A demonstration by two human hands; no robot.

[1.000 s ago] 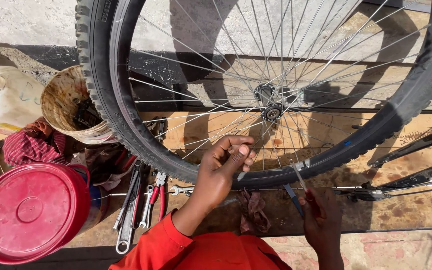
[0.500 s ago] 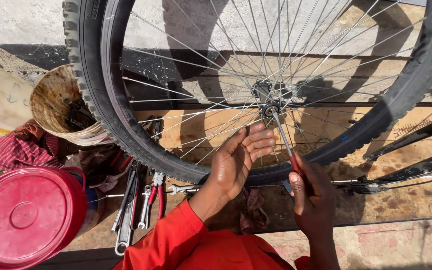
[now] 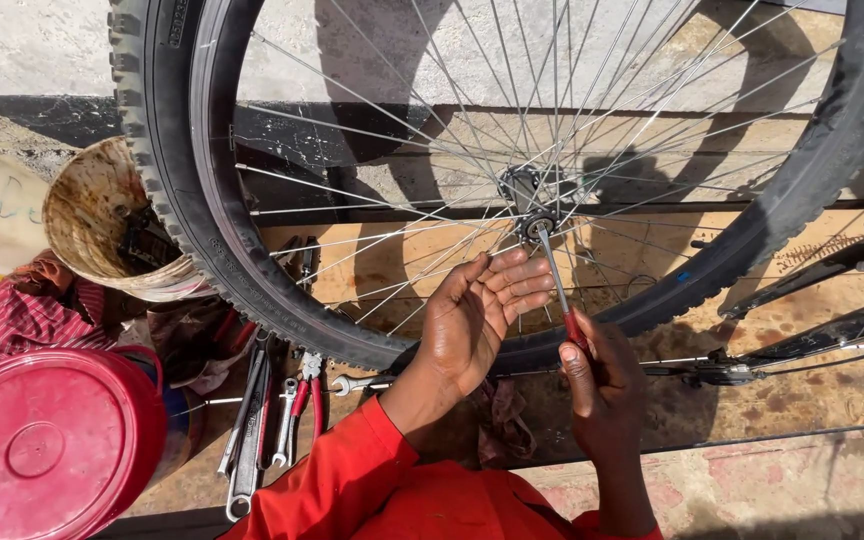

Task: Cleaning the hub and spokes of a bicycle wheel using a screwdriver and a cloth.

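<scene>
1. The bicycle wheel (image 3: pixel 512 170) stands upright directly in front of you, tyre and spokes filling the upper view; its hub (image 3: pixel 530 205) sits at the centre, just above your hands.
2. Your right hand (image 3: pixel 604 385) is closed around the red handle of a screwdriver (image 3: pixel 555 275). The metal shaft runs up between the spokes, and its tip meets the axle end of the hub.
3. Your left hand (image 3: pixel 477 315) is open, palm facing the shaft, fingers spread and resting against the spokes just left of it. It grips nothing.
4. Judgement: the step in hand is work at the hub with the tip already seated. The next move appears to call for keeping the shaft in line with the axle and the wheel steadied by the open hand, so the tip does not slip off into the spokes.
5. Below the tyre, wrenches (image 3: pixel 252 430) and red-handled pliers (image 3: pixel 304 400) lie on the ground, near your left sleeve.
6. Further left sit a red bucket lid (image 3: pixel 47 450) and a stained, rusty tub (image 3: pixel 102 220) partly behind the tyre.
7. At the right edge, bicycle frame parts (image 3: pixel 832 300) show; detail cannot be made out.
</scene>
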